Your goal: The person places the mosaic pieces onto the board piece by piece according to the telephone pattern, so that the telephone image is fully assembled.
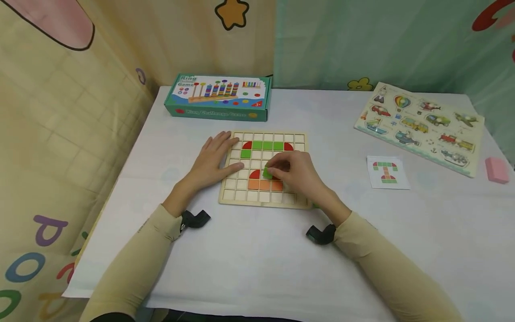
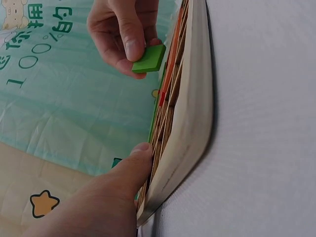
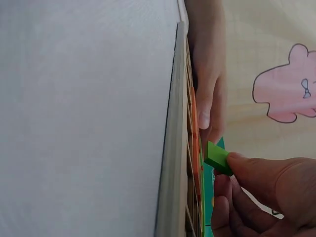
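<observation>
A wooden grid board [image 1: 263, 205] lies on the table. In its cells sit a row of green square tiles [image 1: 267, 145] with red quarter-round tiles [image 1: 288, 146] at the ends, another green square [image 1: 246, 154], and lower down a red quarter-round [image 1: 255, 175] above a row of orange squares [image 1: 264, 185]. My left hand [image 1: 211, 163] rests on the board's left edge with fingers extended. Over the lower middle cells, my right hand [image 1: 299, 172] pinches a green square tile [image 3: 217, 158] between thumb and fingers. In the left wrist view that tile [image 2: 149, 59] is held above the board's surface. Some cells are hidden under the right hand.
Behind the board stands a green game box [image 1: 217, 112]. To the right lie a pattern card [image 1: 388, 173], a picture puzzle board [image 1: 418, 127] and a pink block [image 1: 497, 170]. Something green [image 1: 315, 206] shows partly beside the board's lower right corner.
</observation>
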{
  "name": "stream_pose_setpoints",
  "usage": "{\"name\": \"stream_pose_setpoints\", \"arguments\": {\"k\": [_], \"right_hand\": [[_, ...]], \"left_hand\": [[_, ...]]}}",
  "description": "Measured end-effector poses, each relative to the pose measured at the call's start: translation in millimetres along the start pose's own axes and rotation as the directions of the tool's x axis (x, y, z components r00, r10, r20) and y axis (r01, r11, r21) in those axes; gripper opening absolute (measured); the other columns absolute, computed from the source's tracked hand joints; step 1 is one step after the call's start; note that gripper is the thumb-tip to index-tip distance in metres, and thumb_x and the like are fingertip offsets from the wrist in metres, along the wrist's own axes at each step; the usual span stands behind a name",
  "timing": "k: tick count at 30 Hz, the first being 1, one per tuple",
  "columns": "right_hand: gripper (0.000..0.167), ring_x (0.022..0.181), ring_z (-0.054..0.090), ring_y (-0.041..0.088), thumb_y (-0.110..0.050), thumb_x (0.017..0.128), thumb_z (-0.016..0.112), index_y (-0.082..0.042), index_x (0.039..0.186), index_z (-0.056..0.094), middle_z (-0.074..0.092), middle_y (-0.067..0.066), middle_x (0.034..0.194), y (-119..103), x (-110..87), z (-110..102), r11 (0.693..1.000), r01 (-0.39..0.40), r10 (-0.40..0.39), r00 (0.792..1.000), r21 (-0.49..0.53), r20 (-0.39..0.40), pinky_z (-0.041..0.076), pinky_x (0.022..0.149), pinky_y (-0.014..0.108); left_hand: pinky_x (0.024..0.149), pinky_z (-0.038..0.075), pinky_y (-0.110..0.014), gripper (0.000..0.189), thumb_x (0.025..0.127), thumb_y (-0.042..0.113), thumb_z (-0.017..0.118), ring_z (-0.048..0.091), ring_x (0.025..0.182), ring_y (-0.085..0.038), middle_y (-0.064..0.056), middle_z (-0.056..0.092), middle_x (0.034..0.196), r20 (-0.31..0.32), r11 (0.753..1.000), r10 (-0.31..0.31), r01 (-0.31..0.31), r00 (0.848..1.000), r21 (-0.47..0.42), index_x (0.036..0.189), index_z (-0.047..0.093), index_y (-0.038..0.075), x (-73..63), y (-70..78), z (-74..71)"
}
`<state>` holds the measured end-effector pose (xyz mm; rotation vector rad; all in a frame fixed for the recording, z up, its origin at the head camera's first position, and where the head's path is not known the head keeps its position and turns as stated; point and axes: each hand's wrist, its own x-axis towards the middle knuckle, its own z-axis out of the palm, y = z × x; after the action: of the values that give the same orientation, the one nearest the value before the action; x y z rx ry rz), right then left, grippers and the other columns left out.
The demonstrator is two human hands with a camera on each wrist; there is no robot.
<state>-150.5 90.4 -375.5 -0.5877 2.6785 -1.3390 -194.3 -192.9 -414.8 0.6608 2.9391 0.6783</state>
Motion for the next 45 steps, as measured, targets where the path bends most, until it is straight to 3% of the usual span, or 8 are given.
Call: {"name": "stream_pose_setpoints", "arguments": {"k": [12, 15, 19, 23, 27, 34, 41, 45], "right_hand": [[0.01, 0.085, 0.068, 0.016, -0.012, 0.095, 0.08, -0.009, 0.105, 0.08, 0.078, 0.002, 0.098, 2.3, -1.1, 8.8, 0.999, 0.021, -0.022, 0.999, -0.024, -0.024, 0.059, 0.077, 0.032], [0.013, 0.092, 0.07, 0.017, -0.012, 0.096, 0.079, -0.008, 0.108, 0.081, 0.079, 0.003, 0.104, 2.7, -0.8, 10.6, 0.996, 0.063, -0.064, 0.998, -0.068, -0.005, 0.06, 0.084, 0.033], [0.016, 0.09, 0.067, 0.018, -0.011, 0.095, 0.079, -0.007, 0.111, 0.081, 0.076, 0.003, 0.101, 3.1, -0.6, 12.5, 0.982, 0.12, -0.119, 0.993, -0.144, 0.017, 0.057, 0.081, 0.033], [0.018, 0.088, 0.063, 0.018, -0.015, 0.095, 0.08, -0.008, 0.112, 0.082, 0.071, 0.003, 0.1, 3.3, -1.7, 12.0, 0.976, 0.113, -0.108, 0.993, -0.184, 0.041, 0.054, 0.077, 0.031], [0.021, 0.094, 0.061, 0.02, -0.02, 0.095, 0.081, -0.009, 0.112, 0.081, 0.07, 0.004, 0.1, 3.3, -2.2, 9.7, 0.962, 0.123, -0.115, 0.992, -0.244, 0.05, 0.054, 0.083, 0.035], [0.021, 0.104, 0.06, 0.022, -0.022, 0.095, 0.081, -0.008, 0.111, 0.08, 0.073, 0.004, 0.104, 3.7, 0.2, 9.9, 0.925, 0.215, -0.207, 0.976, -0.314, 0.06, 0.056, 0.094, 0.039], [0.023, 0.1, 0.059, 0.02, -0.024, 0.095, 0.08, -0.009, 0.113, 0.08, 0.07, 0.004, 0.105, 5.3, -5.5, 12.6, 0.916, 0.208, -0.192, 0.978, -0.343, 0.08, 0.056, 0.088, 0.036], [0.023, 0.098, 0.061, 0.019, -0.022, 0.096, 0.08, -0.008, 0.114, 0.079, 0.07, 0.004, 0.104, 5.3, -3.6, 10.5, 0.925, 0.204, -0.19, 0.979, -0.319, 0.074, 0.057, 0.087, 0.036]], "left_hand": [[0.135, 0.001, -0.051, 0.08, 0.098, 0.055, 0.067, 0.012, 0.165, -0.03, -0.012, 0.027, 0.174, -0.002, 1.0, 0.01, -0.01, 1.0, -0.01, 0.162, 0.04, 0.015, -1.5, 0.1, -1.6], [0.135, 0.001, -0.051, 0.08, 0.098, 0.055, 0.067, 0.012, 0.165, -0.03, -0.013, 0.026, 0.174, 0.0, 1.0, 0.008, -0.008, 1.0, -0.003, 0.162, 0.04, 0.015, -1.9, -0.7, -2.3], [0.135, 0.001, -0.051, 0.08, 0.098, 0.055, 0.067, 0.011, 0.165, -0.03, -0.012, 0.026, 0.174, -0.002, 1.0, 0.008, -0.008, 1.0, 0.011, 0.162, 0.039, 0.015, -1.1, -1.2, -2.8], [0.135, 0.001, -0.051, 0.08, 0.098, 0.055, 0.067, 0.011, 0.165, -0.03, -0.012, 0.026, 0.174, -0.001, 1.0, 0.013, -0.013, 1.0, 0.008, 0.162, 0.04, 0.016, 0.1, -1.7, -1.6], [0.135, 0.001, -0.051, 0.08, 0.098, 0.055, 0.066, 0.012, 0.165, -0.03, -0.013, 0.027, 0.174, -0.001, 1.0, 0.018, -0.018, 1.0, 0.003, 0.162, 0.04, 0.015, 0.6, -1.3, -0.4], [0.135, 0.001, -0.051, 0.08, 0.098, 0.054, 0.068, 0.012, 0.165, -0.03, -0.013, 0.027, 0.174, -0.018, 1.0, 0.014, -0.014, 1.0, 0.002, 0.161, 0.041, 0.014, 0.1, -0.4, -3.1], [0.135, 0.001, -0.051, 0.081, 0.098, 0.057, 0.066, 0.011, 0.165, -0.029, -0.012, 0.026, 0.174, 0.013, 1.0, 0.0, 0.0, 1.0, 0.005, 0.162, 0.04, 0.015, -2.0, 0.4, 1.3], [0.135, 0.001, -0.051, 0.08, 0.098, 0.055, 0.067, 0.011, 0.165, -0.029, -0.012, 0.027, 0.174, -0.007, 1.0, 0.005, -0.005, 1.0, 0.007, 0.162, 0.04, 0.015, -1.7, 1.8, -0.7]]}}
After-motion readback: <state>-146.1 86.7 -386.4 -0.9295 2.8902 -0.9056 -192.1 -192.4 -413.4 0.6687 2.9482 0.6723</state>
